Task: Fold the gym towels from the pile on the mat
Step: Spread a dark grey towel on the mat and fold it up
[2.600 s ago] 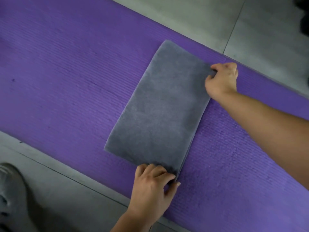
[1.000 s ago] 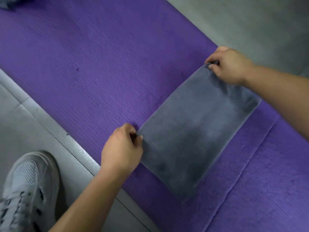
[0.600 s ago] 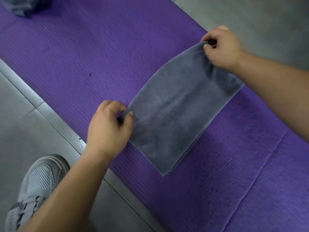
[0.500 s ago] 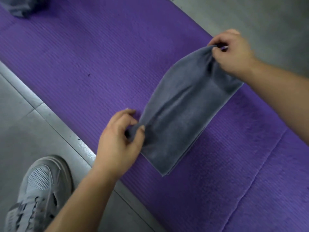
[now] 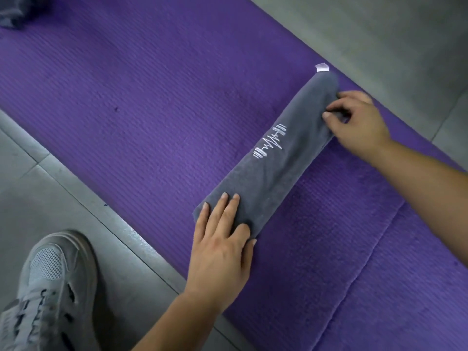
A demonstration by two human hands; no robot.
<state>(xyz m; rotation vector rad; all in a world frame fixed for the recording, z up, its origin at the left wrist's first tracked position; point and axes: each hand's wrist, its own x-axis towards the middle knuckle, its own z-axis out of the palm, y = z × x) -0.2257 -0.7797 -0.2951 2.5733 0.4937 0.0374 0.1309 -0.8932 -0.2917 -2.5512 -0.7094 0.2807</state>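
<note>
A grey towel (image 5: 273, 171) lies on the purple mat (image 5: 152, 110) as a long narrow strip, running from near centre to the far right. White embroidery (image 5: 270, 144) shows on its top. My left hand (image 5: 220, 247) rests flat on the near end, fingers straight and pressing down. My right hand (image 5: 354, 122) is at the far end, with thumb and fingers curled and pinching the towel's right edge. A small white tag (image 5: 321, 67) sticks out past the far tip.
More grey towel fabric (image 5: 10, 13) sits at the mat's top left corner. A grey sneaker (image 5: 50, 287) stands on the tiled floor (image 5: 63, 198) at the lower left. Grey floor also borders the mat at the upper right.
The towel's left edge was lifted by both hands and folded over to the right, halving its width. The left hand let go of its corner and now lies flat on the towel.
</note>
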